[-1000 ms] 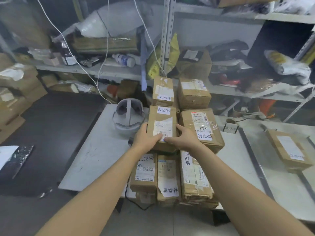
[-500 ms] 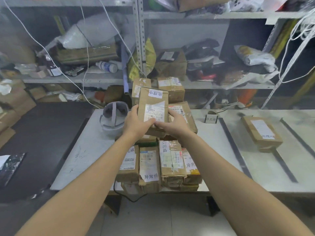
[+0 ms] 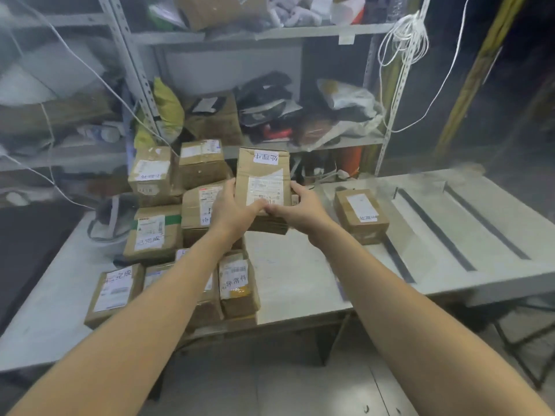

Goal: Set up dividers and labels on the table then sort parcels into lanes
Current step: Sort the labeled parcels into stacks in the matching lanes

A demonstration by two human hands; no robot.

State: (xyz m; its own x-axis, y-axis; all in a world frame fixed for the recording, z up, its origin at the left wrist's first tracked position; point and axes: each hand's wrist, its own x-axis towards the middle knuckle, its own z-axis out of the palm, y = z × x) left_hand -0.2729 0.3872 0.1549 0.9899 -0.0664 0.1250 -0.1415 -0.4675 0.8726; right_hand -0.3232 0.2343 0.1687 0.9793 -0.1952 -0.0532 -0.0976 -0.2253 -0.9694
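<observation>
Both hands grip one taped parcel [image 3: 262, 190] clear of the surface [image 3: 288, 280]; the left hand [image 3: 232, 210] wraps its left edge and the right hand [image 3: 300, 210] its right edge, thumbs across the near face, probably so the label at its top stays readable; the unsorted pile of parcels [image 3: 168, 232] crowds the surface at nine o'clock of the held one; at three o'clock dark divider strips [image 3: 432, 225] mark lanes, and a lone parcel [image 3: 360, 216] lies in the nearest lane; its small label seems to match, so that lane looks the likely target.
</observation>
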